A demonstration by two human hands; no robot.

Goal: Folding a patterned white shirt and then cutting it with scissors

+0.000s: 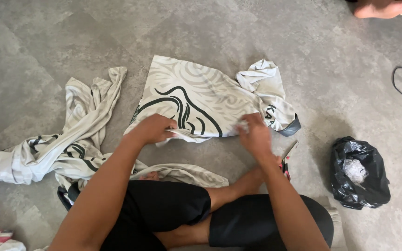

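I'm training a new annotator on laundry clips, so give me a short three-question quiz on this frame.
1. True or false: both hands grip the near edge of the patterned shirt spread on the floor.
2. What lies to the person's right? A) a black plastic bag B) a wicker basket C) a red bucket
3. Fill in: the crumpled pile of similar garments lies on the person's ____ side.

Key
1. True: the left hand and the right hand each pinch the near hem.
2. A: the black plastic bag, with something pale inside.
3. left
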